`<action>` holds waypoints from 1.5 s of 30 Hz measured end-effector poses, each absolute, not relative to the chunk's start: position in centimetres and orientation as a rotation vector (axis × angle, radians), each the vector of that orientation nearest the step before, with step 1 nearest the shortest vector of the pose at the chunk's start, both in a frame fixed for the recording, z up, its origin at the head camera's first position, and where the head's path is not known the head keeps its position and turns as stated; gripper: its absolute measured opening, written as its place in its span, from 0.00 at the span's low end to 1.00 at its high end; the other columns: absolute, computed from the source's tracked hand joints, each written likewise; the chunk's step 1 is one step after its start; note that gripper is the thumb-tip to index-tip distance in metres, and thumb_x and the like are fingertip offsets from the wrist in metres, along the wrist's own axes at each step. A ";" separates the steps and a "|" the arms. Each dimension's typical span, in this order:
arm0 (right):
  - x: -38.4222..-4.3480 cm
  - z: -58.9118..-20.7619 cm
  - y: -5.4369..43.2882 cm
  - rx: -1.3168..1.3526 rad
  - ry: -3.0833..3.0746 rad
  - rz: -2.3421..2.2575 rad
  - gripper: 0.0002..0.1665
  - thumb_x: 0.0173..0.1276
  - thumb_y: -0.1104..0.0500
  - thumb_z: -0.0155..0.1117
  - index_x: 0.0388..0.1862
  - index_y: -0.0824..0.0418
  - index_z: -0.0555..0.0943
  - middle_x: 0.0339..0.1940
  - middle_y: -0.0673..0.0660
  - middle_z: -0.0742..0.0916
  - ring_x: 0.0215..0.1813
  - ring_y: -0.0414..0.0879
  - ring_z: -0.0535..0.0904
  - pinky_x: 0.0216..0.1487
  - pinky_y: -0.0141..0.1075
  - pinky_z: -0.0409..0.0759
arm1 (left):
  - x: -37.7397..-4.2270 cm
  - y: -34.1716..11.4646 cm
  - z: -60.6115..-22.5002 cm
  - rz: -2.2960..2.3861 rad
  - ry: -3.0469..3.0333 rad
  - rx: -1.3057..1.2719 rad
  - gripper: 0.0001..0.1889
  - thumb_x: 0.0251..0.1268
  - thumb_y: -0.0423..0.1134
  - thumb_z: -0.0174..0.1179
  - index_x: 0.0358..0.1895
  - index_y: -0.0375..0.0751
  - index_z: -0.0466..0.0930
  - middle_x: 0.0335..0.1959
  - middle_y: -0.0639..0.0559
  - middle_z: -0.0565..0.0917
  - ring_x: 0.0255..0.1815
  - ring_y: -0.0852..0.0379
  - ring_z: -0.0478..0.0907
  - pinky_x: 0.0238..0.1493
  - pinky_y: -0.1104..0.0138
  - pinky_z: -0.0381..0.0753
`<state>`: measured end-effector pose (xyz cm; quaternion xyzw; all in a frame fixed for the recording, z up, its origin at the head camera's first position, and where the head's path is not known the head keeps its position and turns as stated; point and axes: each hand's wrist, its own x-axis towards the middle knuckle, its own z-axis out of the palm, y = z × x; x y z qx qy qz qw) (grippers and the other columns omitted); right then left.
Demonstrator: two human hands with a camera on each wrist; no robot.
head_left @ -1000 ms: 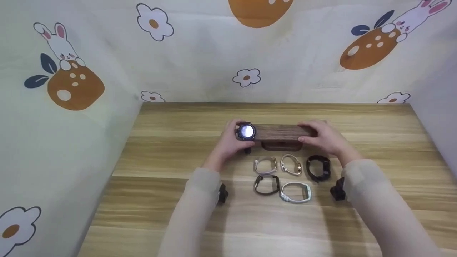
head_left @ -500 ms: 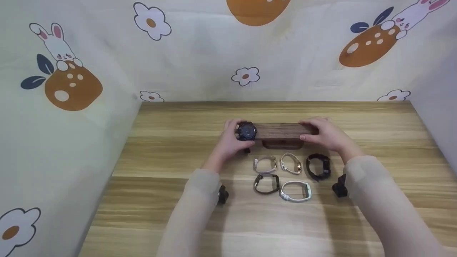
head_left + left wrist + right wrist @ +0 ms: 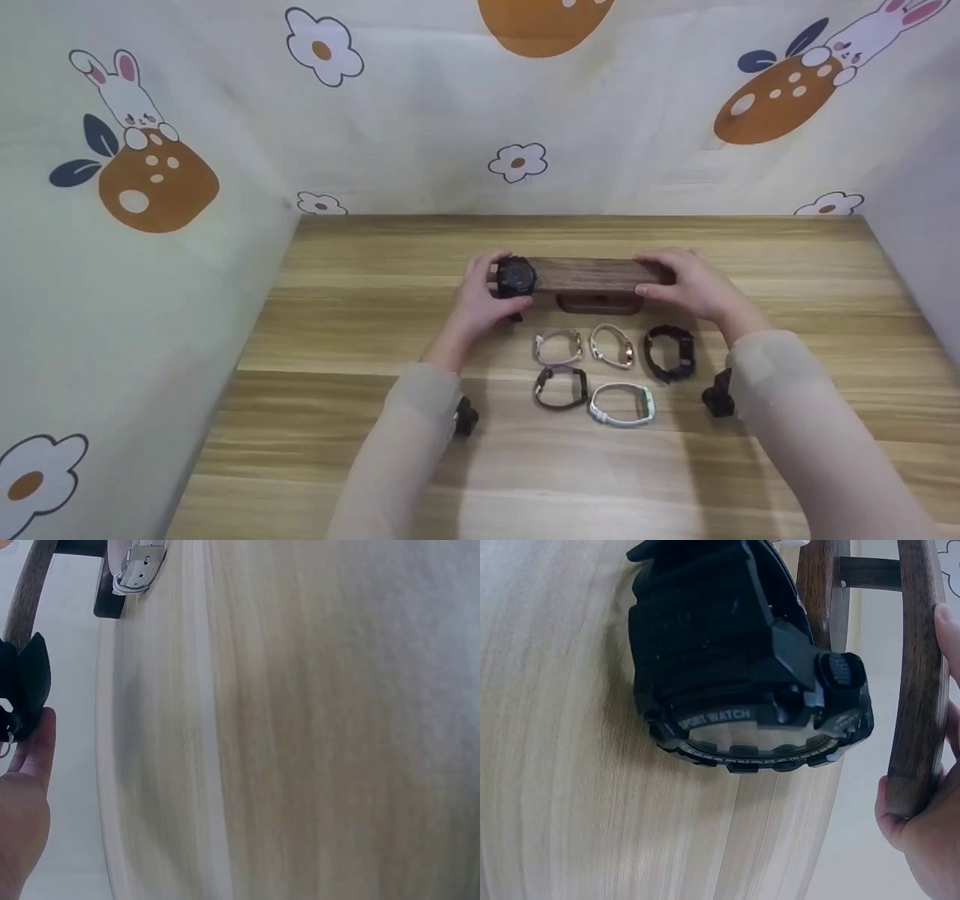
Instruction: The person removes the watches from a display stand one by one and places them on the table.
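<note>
A dark brown wooden watch stand (image 3: 585,275) has a crossbar above a rounded base (image 3: 600,306). On the bar's left end sits a black watch (image 3: 517,277), which my left hand (image 3: 478,296) grips between thumb and fingers. In the left wrist view, that black watch (image 3: 34,679) is at the left edge beside my fingers, partly cut off. My right hand (image 3: 694,286) holds the bar's right end, thumb in front and fingers behind. Nearest to it on the table is a chunky black sports watch (image 3: 685,352), large in the right wrist view.
In front of the stand lie a lavender-strapped watch (image 3: 559,363), a white-strapped watch with gold (image 3: 628,352), a dark band (image 3: 584,386) and a mint-and-white band (image 3: 649,405). A patterned cloth wall (image 3: 420,150) rises behind the wood-grain table (image 3: 360,300).
The stand and my right hand have shifted slightly right. My left hand and the black watch have edged left along the bar. The glare on its face has gone.
</note>
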<state>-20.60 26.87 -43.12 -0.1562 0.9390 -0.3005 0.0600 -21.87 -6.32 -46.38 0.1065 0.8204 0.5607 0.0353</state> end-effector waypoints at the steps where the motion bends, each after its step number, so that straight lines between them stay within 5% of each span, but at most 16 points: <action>1: -20.6 -43.1 26.8 -0.475 2.844 -0.909 0.38 0.61 0.43 0.64 0.64 0.62 0.70 0.62 0.69 0.73 0.65 0.65 0.63 0.70 0.57 0.37 | -21.8 -6.4 -46.4 1.732 2.522 0.330 0.41 0.40 0.40 0.75 0.63 0.53 0.67 0.61 0.47 0.64 0.54 0.46 0.71 0.55 0.55 0.73; 11: -20.7 -43.4 26.9 -0.534 2.891 -0.910 0.36 0.60 0.46 0.66 0.62 0.64 0.72 0.59 0.69 0.76 0.61 0.64 0.68 0.67 0.59 0.47 | -20.5 -6.0 -45.6 1.801 2.488 0.323 0.41 0.37 0.39 0.76 0.62 0.50 0.68 0.57 0.48 0.65 0.49 0.46 0.73 0.49 0.57 0.77; 25: -20.5 -43.1 26.8 -0.466 2.875 -0.934 0.37 0.60 0.45 0.66 0.63 0.62 0.71 0.60 0.68 0.75 0.61 0.64 0.67 0.67 0.59 0.48 | -17.8 -2.1 -43.7 1.664 2.452 0.579 0.42 0.33 0.44 0.78 0.61 0.54 0.69 0.58 0.57 0.66 0.56 0.52 0.67 0.56 0.53 0.70; 33: -20.6 -43.3 26.7 -0.487 2.881 -0.935 0.36 0.60 0.45 0.66 0.63 0.63 0.71 0.60 0.68 0.75 0.61 0.64 0.67 0.68 0.59 0.45 | -17.5 -1.4 -43.9 1.627 2.431 0.639 0.42 0.34 0.42 0.78 0.61 0.52 0.70 0.57 0.55 0.66 0.57 0.52 0.67 0.59 0.53 0.69; 45: -20.5 -43.3 26.7 -0.485 2.892 -0.925 0.36 0.60 0.45 0.66 0.63 0.63 0.71 0.59 0.68 0.76 0.59 0.63 0.69 0.64 0.57 0.56 | -16.8 -0.6 -44.4 1.574 2.397 0.726 0.39 0.37 0.40 0.76 0.60 0.54 0.69 0.57 0.53 0.64 0.55 0.56 0.69 0.59 0.56 0.68</action>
